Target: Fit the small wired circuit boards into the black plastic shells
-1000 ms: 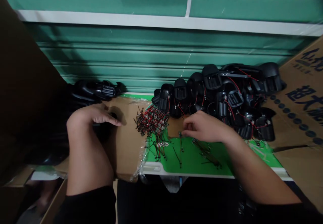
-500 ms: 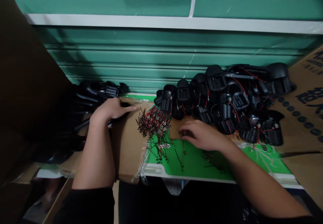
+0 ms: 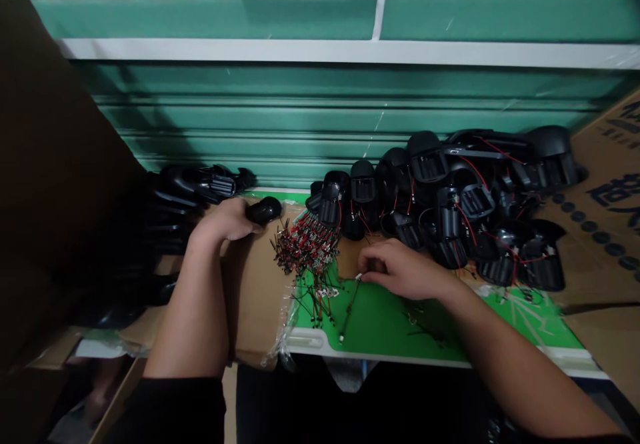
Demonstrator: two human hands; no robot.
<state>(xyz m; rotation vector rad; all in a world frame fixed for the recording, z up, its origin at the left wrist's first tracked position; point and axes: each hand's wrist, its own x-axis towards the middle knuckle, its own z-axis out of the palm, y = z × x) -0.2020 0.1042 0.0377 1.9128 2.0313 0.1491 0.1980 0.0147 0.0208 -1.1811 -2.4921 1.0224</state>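
Note:
My left hand (image 3: pixel 227 220) is closed on one end of a smooth black plastic housing (image 3: pixel 265 211), just above the cardboard; its far fingers are hidden. Over the green board my right hand (image 3: pixel 397 269) pinches a thin wire lead (image 3: pixel 351 304) by its small white connector, and the dark wire hangs down toward the board. Between the hands lies a heap of red and black wire leads (image 3: pixel 309 244) with small connectors. Several black housings with battery slots and red wires (image 3: pixel 450 221) are piled behind and to the right of my right hand.
More black housings (image 3: pixel 207 183) are stacked at the left, beside a tall dark cardboard box (image 3: pixel 55 131). A printed carton (image 3: pixel 605 211) borders the right side. Green slatted panelling (image 3: pixel 250 124) rises behind the green board (image 3: pixel 385 337). Plastic wrap hangs from the cardboard's edge.
My left hand has shifted slightly right, and the black housing now shows beyond its fingers. My right hand has barely moved; the connector and lead at its fingertips now show clearly.

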